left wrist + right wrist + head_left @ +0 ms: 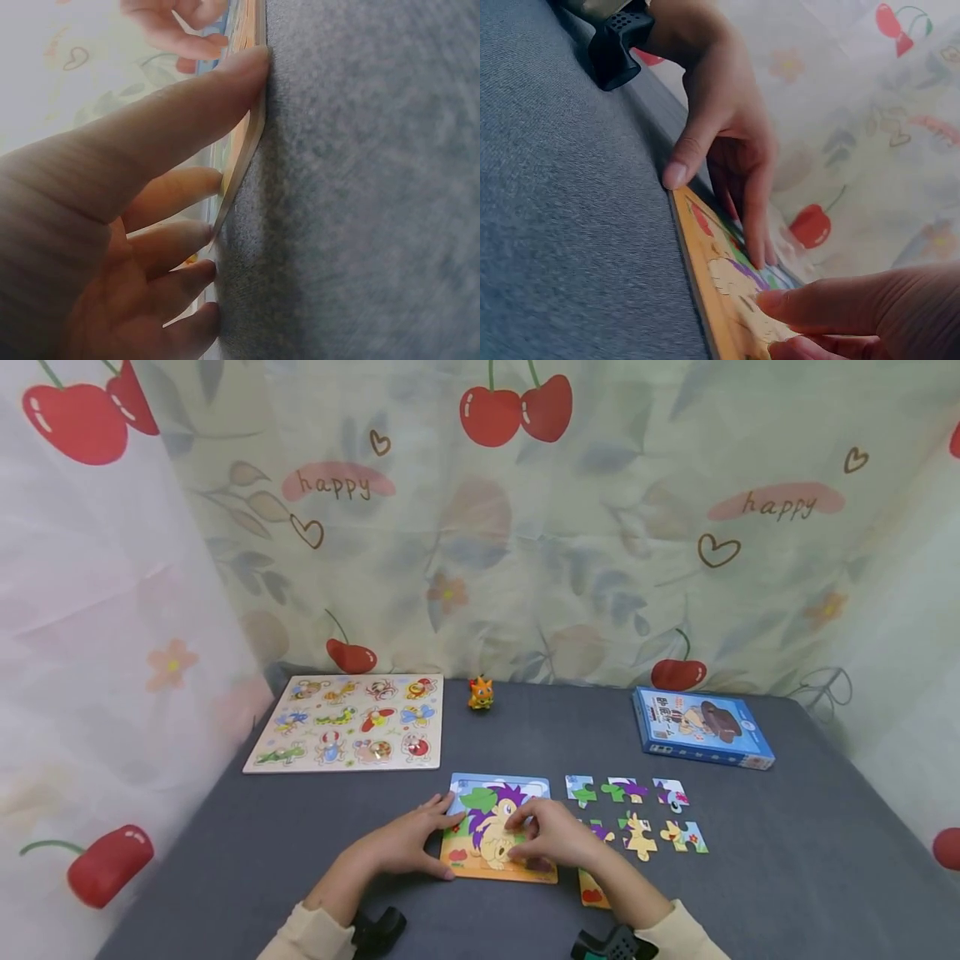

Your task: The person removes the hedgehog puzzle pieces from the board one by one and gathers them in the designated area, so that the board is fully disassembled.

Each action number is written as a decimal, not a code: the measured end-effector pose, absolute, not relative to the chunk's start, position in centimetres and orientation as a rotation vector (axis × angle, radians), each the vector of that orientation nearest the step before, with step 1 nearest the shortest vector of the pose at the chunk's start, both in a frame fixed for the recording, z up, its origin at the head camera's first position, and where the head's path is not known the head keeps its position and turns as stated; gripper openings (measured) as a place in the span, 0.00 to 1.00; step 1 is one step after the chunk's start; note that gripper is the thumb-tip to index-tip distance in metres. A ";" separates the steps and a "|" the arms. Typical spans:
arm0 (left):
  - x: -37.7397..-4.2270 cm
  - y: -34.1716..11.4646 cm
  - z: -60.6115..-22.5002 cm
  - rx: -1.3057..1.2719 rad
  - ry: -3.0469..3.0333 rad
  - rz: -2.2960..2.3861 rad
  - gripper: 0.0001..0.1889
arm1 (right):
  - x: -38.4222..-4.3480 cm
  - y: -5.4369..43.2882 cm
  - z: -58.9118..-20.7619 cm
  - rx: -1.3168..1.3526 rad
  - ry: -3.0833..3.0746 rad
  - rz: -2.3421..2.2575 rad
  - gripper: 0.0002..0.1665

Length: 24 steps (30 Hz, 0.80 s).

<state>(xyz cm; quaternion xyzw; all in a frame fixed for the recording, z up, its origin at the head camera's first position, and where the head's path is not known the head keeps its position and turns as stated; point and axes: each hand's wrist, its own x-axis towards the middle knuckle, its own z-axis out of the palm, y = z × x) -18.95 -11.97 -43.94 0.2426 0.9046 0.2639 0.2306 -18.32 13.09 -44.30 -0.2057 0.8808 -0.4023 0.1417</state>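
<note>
A wooden jigsaw board (534,870) with a purple-haired hedgehog picture lies between both hands. My left hand (405,837) rests along its left side, the thumb at the near left corner and the fingers spread on the far part of the edge. Over the right half of the board is my right hand (558,835), its thumb and forefinger bent down to the picture with a gap between them. Whether it pinches a piece I cannot tell. Loose jigsaw pieces (640,837) lie in rows to the right; the right hand and forearm partly cover the nearer ones.
At the back left lies a board of insect pictures (347,723). A small orange and yellow toy figure (481,693) stands at the back middle. A blue box (703,727) sits at the back right. Printed curtains (525,527) surround the grey table (225,877).
</note>
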 end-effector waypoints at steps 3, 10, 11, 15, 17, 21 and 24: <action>-18.9 -12.0 -44.0 0.677 2.485 0.729 0.41 | -18.2 12.8 -44.8 -0.565 2.528 -1.191 0.17; -19.0 -12.0 -44.1 0.665 2.493 0.725 0.41 | -18.0 12.6 -45.2 -0.587 2.554 -1.212 0.15; -19.0 -12.0 -44.1 0.664 2.494 0.724 0.41 | -18.0 12.6 -45.2 -0.585 2.556 -1.214 0.14; -18.9 -12.0 -44.1 0.675 2.497 0.726 0.41 | -17.9 12.6 -45.2 -0.579 2.558 -1.224 0.14; -18.9 -12.0 -44.1 0.682 2.497 0.729 0.41 | -17.9 12.5 -45.3 -0.579 2.560 -1.225 0.14; -18.9 -12.0 -44.0 0.685 2.493 0.732 0.41 | -17.9 12.5 -45.4 -0.587 2.569 -1.223 0.15; -18.9 -12.0 -44.0 0.681 2.491 0.734 0.42 | -17.9 12.5 -45.5 -0.605 2.574 -1.231 0.15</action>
